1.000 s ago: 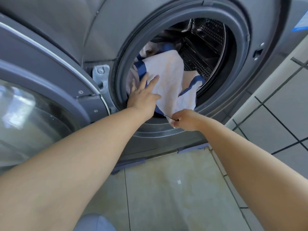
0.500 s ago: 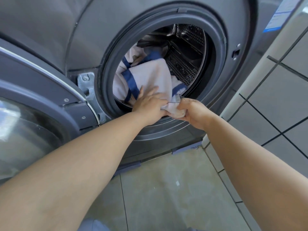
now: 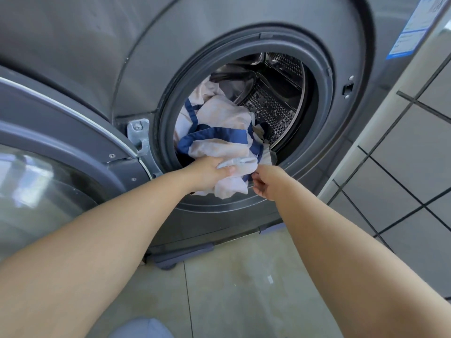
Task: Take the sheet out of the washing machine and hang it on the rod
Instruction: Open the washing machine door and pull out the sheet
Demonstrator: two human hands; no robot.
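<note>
**At the drum mouth: sheet half out, rod not in sight**

At the washing machine (image 3: 244, 32), with the door (image 3: 61, 147) swung open to the left, pulling out the sheet (image 3: 219, 123), a pale cloth with dark blue bands. Lies bunched in the left half of the drum (image 3: 273, 103), with one fold spilling over the rubber seal (image 3: 166, 132) at the bottom of the opening. First step of the task, then, judged well short of done: most of the cloth sits inside.

Left hand (image 3: 207, 170): grip closed firmly round a wad of the spilled fold, thumb on top. Right hand (image 3: 264, 181): just beside the cloth's lower right edge, fingers loosely curled; touching the blue hem perhaps, but impossible to tell whether pinching it or holding nothing.

Next, probably: secure a second hold with the right, then draw back and upward to clear the seal. Worth gathering the cloth hand over hand, since a loose length would likely drop onto the tiled floor (image 3: 244, 289). No rod visible, so standing and turning must follow.
</note>
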